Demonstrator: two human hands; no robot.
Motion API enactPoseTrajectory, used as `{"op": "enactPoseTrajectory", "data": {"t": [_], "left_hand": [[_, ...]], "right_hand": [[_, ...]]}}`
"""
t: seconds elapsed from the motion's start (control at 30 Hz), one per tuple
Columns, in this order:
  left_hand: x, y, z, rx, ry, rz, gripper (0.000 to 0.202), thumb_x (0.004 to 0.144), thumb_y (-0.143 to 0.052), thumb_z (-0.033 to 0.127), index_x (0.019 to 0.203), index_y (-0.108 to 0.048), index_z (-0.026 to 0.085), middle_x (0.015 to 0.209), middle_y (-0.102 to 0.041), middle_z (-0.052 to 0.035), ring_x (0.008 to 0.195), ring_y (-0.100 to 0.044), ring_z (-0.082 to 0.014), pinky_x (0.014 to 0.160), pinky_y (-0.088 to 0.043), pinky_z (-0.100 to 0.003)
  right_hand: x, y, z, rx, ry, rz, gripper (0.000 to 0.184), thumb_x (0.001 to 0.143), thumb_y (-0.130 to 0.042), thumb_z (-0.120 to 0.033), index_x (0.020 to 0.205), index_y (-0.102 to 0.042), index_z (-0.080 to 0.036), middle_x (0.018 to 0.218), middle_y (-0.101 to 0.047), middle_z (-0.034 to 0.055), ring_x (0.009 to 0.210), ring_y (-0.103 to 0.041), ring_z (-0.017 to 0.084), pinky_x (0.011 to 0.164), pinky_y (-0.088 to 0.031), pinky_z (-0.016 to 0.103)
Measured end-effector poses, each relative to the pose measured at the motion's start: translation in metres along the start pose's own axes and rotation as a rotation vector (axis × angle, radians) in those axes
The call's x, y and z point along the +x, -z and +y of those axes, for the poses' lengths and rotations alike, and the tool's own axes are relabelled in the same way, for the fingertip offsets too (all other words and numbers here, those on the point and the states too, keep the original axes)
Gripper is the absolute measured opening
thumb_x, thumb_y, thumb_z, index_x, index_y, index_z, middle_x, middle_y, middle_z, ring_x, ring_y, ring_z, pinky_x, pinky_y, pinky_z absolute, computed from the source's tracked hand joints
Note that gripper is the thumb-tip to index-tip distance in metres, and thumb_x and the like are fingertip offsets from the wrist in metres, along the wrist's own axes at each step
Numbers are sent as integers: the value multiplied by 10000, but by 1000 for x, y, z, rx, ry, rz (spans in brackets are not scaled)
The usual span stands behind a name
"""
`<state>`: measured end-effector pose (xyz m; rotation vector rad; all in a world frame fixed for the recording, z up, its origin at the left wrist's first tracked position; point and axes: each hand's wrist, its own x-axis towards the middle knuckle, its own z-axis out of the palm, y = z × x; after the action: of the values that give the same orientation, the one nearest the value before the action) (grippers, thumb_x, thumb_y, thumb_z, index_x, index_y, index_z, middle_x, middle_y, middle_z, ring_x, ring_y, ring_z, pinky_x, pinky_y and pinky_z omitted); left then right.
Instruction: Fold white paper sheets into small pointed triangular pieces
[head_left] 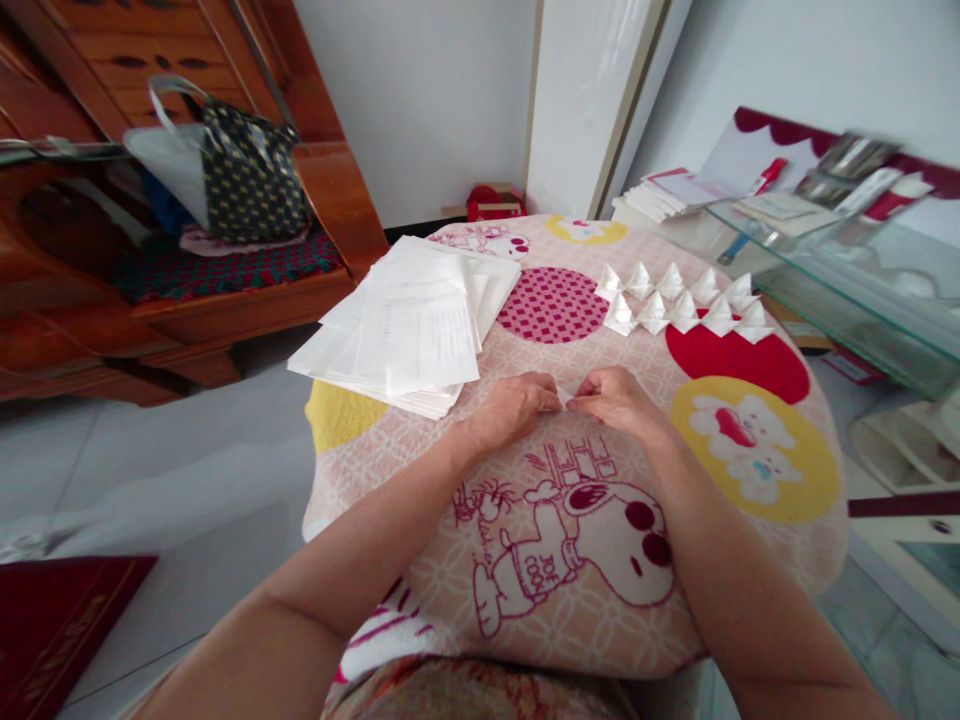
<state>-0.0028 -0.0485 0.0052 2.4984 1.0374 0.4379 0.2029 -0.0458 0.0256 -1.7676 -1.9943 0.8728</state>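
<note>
Between my two hands is a small folded piece of white paper [565, 397], mostly covered by the fingers. My left hand [523, 402] pinches its left side, and my right hand [609, 397] pinches the right side. Both hands rest low over the table, fingertips close together. Beyond my left hand lies a loose stack of white paper sheets [420, 320], the top ones showing faint print. Two rows of folded white paper shapes [682, 308] with pointed tops stand on the far right of the table.
A patterned cloth [570, 540] covers the round table. To the right stands a glass shelf [840, 300] holding papers, a red pen and containers. On the left, a wooden bench [322, 210] carries a dark patterned bag [251, 175]. A dark red box [67, 630] is on the floor.
</note>
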Motion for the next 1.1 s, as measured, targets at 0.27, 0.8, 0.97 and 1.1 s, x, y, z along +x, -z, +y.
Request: {"op": "enactPoseTrajectory", "data": {"t": [0.27, 0.8, 0.97, 1.1], "left_hand": [[1, 0, -3, -26, 13, -7, 353, 882, -508, 33, 939, -799, 225, 1059, -750, -30, 979, -687, -169, 893, -515, -287], [9, -6, 4, -51, 269, 187, 365, 846, -704, 157, 1209, -680, 171, 1065, -701, -64, 912, -646, -178, 865, -536, -321], [14, -2, 2, -111, 321, 153, 308, 796, -726, 178, 1104, -712, 187, 956, -694, -39, 833, -628, -177, 769, -506, -307], [21, 3, 1, -186, 362, 121, 293, 725, -748, 142, 1014, -705, 166, 788, -652, 3, 703, -574, -148, 673, -438, -283]], "right_hand": [[5, -9, 5, -85, 30, 74, 163, 696, -814, -232, 672, -654, -211, 716, -719, 50, 651, -618, 184, 578, -407, 289], [1, -1, 0, -16, 0, -22, 57, 700, -716, -148, 709, -668, -178, 656, -644, 10, 625, -571, 154, 587, -390, 281], [2, -2, 2, 16, 19, -9, 65, 708, -729, -163, 739, -675, -182, 677, -665, 11, 630, -581, 154, 575, -391, 270], [2, -1, 5, 98, 16, -39, 77, 697, -720, -141, 736, -669, -183, 663, -658, -1, 608, -579, 145, 550, -390, 259]]}}
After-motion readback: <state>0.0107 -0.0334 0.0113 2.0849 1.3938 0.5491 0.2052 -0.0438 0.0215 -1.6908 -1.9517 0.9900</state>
